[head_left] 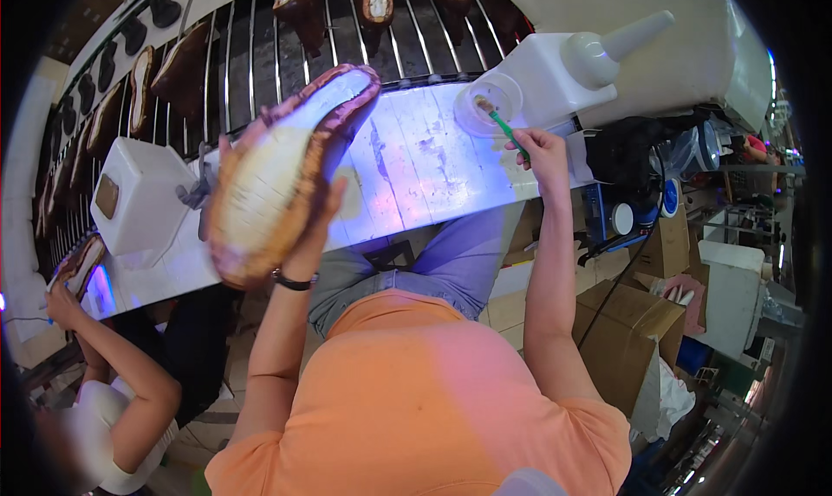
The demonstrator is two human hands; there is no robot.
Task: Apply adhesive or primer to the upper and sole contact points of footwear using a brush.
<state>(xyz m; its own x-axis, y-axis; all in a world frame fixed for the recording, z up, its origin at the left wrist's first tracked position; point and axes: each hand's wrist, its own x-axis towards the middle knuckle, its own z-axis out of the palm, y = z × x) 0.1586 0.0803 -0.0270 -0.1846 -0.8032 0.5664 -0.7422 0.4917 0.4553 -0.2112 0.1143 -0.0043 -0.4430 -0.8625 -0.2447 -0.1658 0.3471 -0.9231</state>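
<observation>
My left hand [312, 243] is wrapped round a brown lasted shoe [260, 193], held sole up above the white bench. Its pale insole faces me, ringed by folded-over leather edges; the shoe is slightly blurred. My right hand [546, 156] is closed round a green-handled brush [502, 125]. The brush's bristle end reaches into a round, translucent tub [464, 110] that sits on the bench beside a white plastic bottle [555, 67] with a long nozzle.
Behind the white bench [407, 162], a rack of metal rods [251, 54] carries several brown lasted shoes. A white plastic container [139, 193] stands at left. Further left, a co-worker's hand [62, 305] holds another shoe [84, 266]. Cardboard boxes [624, 314] lie at right.
</observation>
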